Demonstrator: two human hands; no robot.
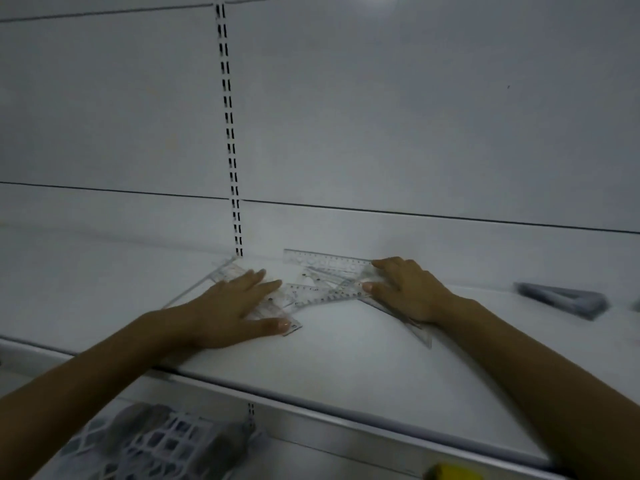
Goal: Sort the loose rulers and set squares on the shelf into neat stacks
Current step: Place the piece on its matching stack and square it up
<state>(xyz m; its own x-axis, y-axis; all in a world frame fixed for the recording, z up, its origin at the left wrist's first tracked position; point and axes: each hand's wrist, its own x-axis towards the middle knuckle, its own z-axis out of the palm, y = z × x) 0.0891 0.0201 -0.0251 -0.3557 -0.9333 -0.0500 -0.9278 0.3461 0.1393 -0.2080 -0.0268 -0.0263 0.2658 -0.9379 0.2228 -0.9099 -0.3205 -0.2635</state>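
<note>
Clear plastic rulers and set squares lie loose and crossed on the white shelf (329, 358). A straight ruler (325, 262) lies along the back wall. A second ruler (322, 295) runs between my hands. My left hand (235, 306) rests flat, fingers spread, on a set square (221, 275) and a ruler end near its thumb. My right hand (405, 289) presses its fingertips and thumb on the right ends of the overlapping rulers, over a set square (415, 329) that sticks out towards the shelf front.
A stack of dark grey set squares (561, 299) sits on the shelf at the far right. A slotted upright (230, 140) runs up the back panel. Below the shelf edge are a white lattice basket (156, 445) and a yellow object (453, 472).
</note>
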